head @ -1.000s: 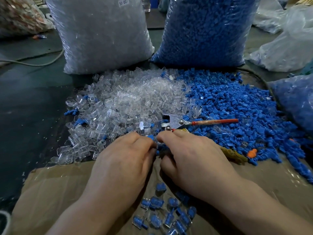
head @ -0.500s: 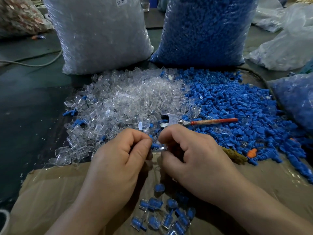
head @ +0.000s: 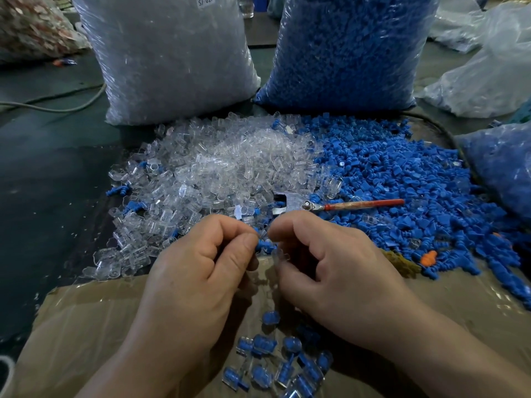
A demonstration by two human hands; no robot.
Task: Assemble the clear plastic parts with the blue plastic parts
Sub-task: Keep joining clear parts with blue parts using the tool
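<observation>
Two hands (head: 198, 282) (head: 333, 280), pinching parts (head: 265, 246), at cardboard edge (head: 94, 285)

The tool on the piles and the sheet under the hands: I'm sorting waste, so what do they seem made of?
Tool: head looks like bare metal, grey with dull shine; handle red, seemingly a worn coating. Sheet: probably cardboard, brown and creased, with glossy streaks suggesting tape or film.

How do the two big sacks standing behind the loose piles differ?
The left sack is filled with clear parts; the right sack holds blue ones. The left sack carries a white label near its top; none shows on the right sack. Both stand upright, full, in transparent plastic.
</observation>
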